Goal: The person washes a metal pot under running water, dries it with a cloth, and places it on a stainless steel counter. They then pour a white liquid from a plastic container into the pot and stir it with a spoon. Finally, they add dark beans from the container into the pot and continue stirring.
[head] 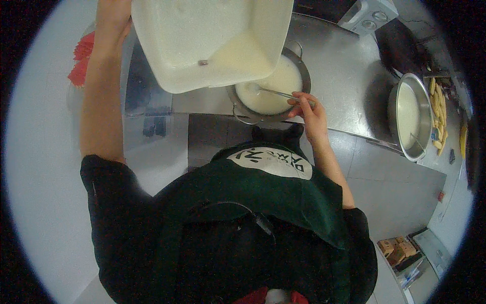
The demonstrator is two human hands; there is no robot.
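Observation:
A big white plastic tub [197,34], wet inside with pale liquid pooled in one corner, is tilted over a round metal pan [305,78]. My left hand [114,17] is at the tub's left edge, partly cut off by the picture's top, its fingers hidden. Milky liquid [283,76] fills much of the pan, which has loop handles and stands at the counter's near edge. My right hand [309,110] grips the handle of a metal spoon or ladle [277,92], whose bowl is in the liquid. The tub covers part of the pan.
The pan stands on a stainless steel counter [341,68]. Further right are a steel bowl [408,114] of pale liquid with a utensil in it and a row of yellowish pieces of food [438,110]. A white appliance with knobs [370,17] is at the back. Red items [81,60] lie left.

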